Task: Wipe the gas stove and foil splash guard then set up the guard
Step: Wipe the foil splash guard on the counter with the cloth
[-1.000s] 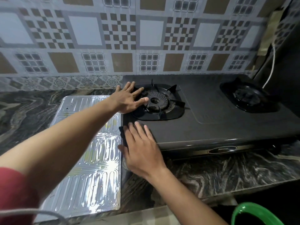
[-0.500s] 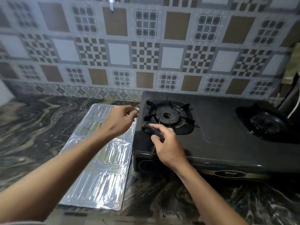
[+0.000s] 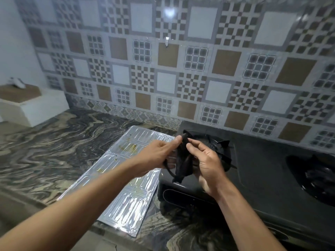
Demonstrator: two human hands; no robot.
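Note:
A black two-burner gas stove [image 3: 257,171] stands on the marbled counter against the tiled wall. Left of it the silver foil splash guard [image 3: 125,201] lies flat, with yellowish stains near its far end. A dark cloth [image 3: 182,160] hangs in the air over the stove's left front corner. My left hand [image 3: 155,156] pinches its upper part from the left, and my right hand [image 3: 206,163] holds it from the right, fingers curled. The left burner [image 3: 220,151] is partly hidden behind my hands.
The right burner [image 3: 315,174] sits at the frame's right edge. A white ledge [image 3: 34,107] with a brown top rises at the far left of the marbled counter [image 3: 54,151]. A small hook [image 3: 166,41] is fixed on the tiled wall above.
Both hands have left the stove top and lifted the dark cloth into the air between them. The camera has tilted up, showing more wall.

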